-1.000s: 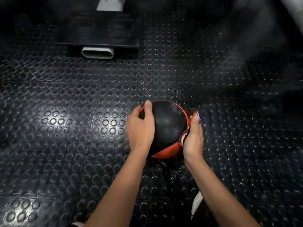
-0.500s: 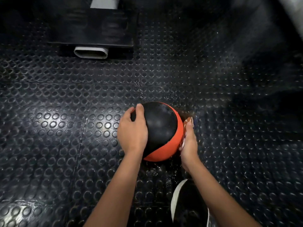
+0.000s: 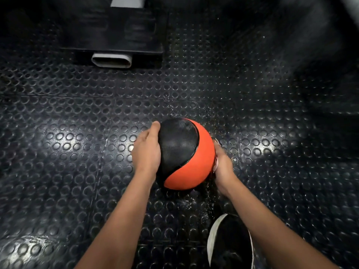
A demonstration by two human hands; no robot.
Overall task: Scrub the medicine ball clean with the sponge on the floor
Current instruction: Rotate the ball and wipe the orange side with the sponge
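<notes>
- one medicine ball (image 3: 186,154), black and orange
- two hands: left hand (image 3: 146,152), right hand (image 3: 223,166)
- one shoe (image 3: 231,241)
- one pale oval tube end (image 3: 112,60)
- one sponge (image 3: 216,162), mostly hidden

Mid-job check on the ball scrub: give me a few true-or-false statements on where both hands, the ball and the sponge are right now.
1. The left hand rests on the black panel of the medicine ball. True.
2. The ball is lifted clear of the floor. False: it sits on the studded rubber floor.
3. The right hand presses against the ball's orange side. True.
4. The sponge lies loose on the floor, left of the ball. False: only a pale sliver shows between the right hand and the ball.
5. A shoe shows near the bottom edge. True.
</notes>
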